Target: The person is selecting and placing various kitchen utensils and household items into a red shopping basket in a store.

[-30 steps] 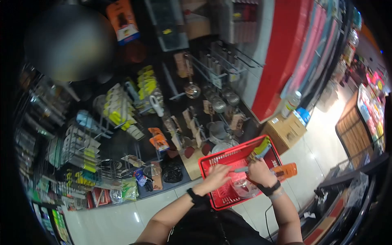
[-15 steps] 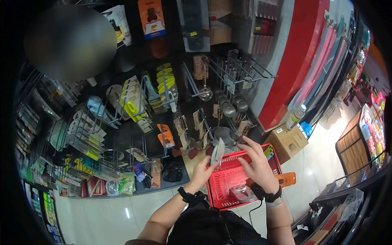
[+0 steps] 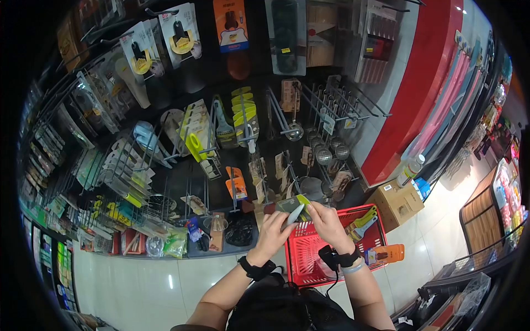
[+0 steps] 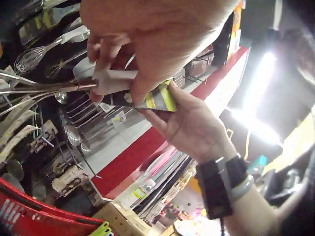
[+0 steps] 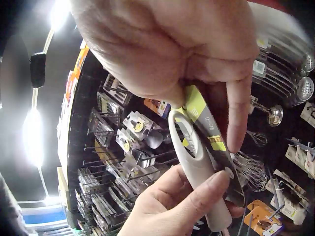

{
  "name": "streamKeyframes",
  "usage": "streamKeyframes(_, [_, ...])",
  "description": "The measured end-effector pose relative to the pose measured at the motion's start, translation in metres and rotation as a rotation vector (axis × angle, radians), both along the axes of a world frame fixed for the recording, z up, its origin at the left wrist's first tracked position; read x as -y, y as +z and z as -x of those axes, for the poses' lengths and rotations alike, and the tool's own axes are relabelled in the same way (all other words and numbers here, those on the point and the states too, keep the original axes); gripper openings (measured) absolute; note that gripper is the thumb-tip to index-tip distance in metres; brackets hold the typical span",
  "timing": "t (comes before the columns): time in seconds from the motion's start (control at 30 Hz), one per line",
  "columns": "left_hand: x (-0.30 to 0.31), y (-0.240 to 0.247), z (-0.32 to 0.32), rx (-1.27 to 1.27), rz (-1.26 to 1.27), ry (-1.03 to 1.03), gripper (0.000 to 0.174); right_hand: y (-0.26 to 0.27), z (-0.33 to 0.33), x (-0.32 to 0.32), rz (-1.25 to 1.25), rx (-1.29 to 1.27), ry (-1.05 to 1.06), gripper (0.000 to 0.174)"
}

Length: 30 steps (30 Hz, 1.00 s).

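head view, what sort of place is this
Likely a shop's kitchenware aisle: packaged utensils hang on wall hooks, a red shopping basket is below, left hand and right hand hold a carded whisk.

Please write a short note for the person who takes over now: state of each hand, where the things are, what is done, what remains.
Left hand: grips the white handle of the whisk.
Right hand: pinches the whisk's label card.
The whisk is held up before the utensil hooks, near the red basket.
Done: whisk in hand, outside the basket.
Left: probably hang it on a hook or lay it in the basket; cannot tell which.
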State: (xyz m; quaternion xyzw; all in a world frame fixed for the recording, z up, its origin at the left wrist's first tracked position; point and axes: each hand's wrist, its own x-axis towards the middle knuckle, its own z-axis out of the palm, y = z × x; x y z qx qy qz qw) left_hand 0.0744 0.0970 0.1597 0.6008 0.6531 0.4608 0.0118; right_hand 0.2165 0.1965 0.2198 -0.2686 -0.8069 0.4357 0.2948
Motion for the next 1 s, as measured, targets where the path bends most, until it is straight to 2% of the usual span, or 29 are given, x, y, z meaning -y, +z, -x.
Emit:
streamKeyframes(0.07, [-0.001, -0.001, -0.001, -0.1, -0.065, 0.027, 0.028, 0.001, 0.003, 0.0, -0.004, -0.02, -0.011, 0.021])
streamKeyframes(0.13, [-0.003, -0.005, -0.004, 0.011, -0.083, 0.071, 0.028, 0.004, 0.006, 0.001, 0.0, -0.053, -0.021, 0.021])
streamKeyframes(0.23, [-0.005, -0.001, -0.007, 0.014, -0.104, 0.086, 0.027, 0.011, 0.006, 0.004, -0.009, -0.069, -0.051, 0.021])
streamKeyframes(0.37, [-0.008, -0.012, -0.004, 0.017, -0.015, -0.019, 0.024, 0.026, -0.001, 0.0, -0.025, -0.034, -0.165, 0.017])
streamKeyframes(0.43, [-0.008, -0.017, -0.005, 0.154, 0.121, -0.119, 0.029, 0.015, -0.003, -0.009, -0.021, -0.062, -0.123, 0.016])
streamKeyframes(0.47, [-0.009, -0.015, -0.008, 0.155, 0.121, -0.124, 0.029, 0.014, -0.003, -0.01, -0.016, -0.092, -0.076, 0.016])
streamKeyframes(0.53, [-0.008, -0.01, -0.015, 0.341, 0.101, -0.071, 0.039, 0.019, -0.005, -0.012, -0.034, -0.078, -0.072, 0.016])
streamKeyframes(0.57, [-0.008, -0.006, -0.015, 0.34, 0.101, -0.072, 0.039, 0.026, -0.007, -0.013, -0.133, -0.01, -0.059, 0.016])
streamKeyframes(0.63, [-0.01, 0.004, -0.014, -0.027, -0.089, 0.235, 0.045, 0.03, -0.009, -0.014, -0.232, 0.058, -0.048, 0.016])
streamKeyframes(0.67, [-0.014, 0.006, -0.012, -0.027, -0.088, 0.234, 0.045, 0.03, -0.009, -0.014, -0.29, 0.11, 0.002, 0.016])
streamKeyframes(0.73, [-0.019, 0.004, -0.005, 0.182, -0.162, 0.042, 0.039, 0.029, -0.008, -0.012, -0.348, 0.161, 0.055, 0.015])
streamKeyframes(0.77, [-0.019, 0.002, -0.003, 0.324, -0.107, -0.086, 0.027, 0.028, -0.004, -0.012, -0.397, 0.197, 0.117, 0.013])
streamKeyframes(0.8, [-0.018, 0.0, -0.002, 0.319, -0.112, -0.081, 0.027, 0.026, -0.001, -0.012, -0.448, 0.231, 0.179, 0.011])
streamKeyframes(0.87, [-0.016, -0.001, -0.001, 0.872, 0.139, -0.241, 0.017, 0.02, 0.005, -0.012, -0.494, 0.251, 0.202, 0.01])
streamKeyframes(0.93, [-0.015, 0.003, -0.001, 0.937, 0.057, -0.249, 0.014, 0.019, 0.01, -0.009, -0.37, 0.215, 0.131, 0.011])
streamKeyframes(0.97, [-0.015, 0.005, 0.004, 0.86, 0.012, -0.176, 0.016, 0.021, 0.013, -0.008, -0.33, 0.074, 0.118, 0.02])
streamKeyframes(1.0, [-0.016, 0.007, 0.009, 0.783, -0.031, -0.102, 0.017, 0.024, 0.014, -0.004, -0.329, 0.074, 0.118, 0.02])
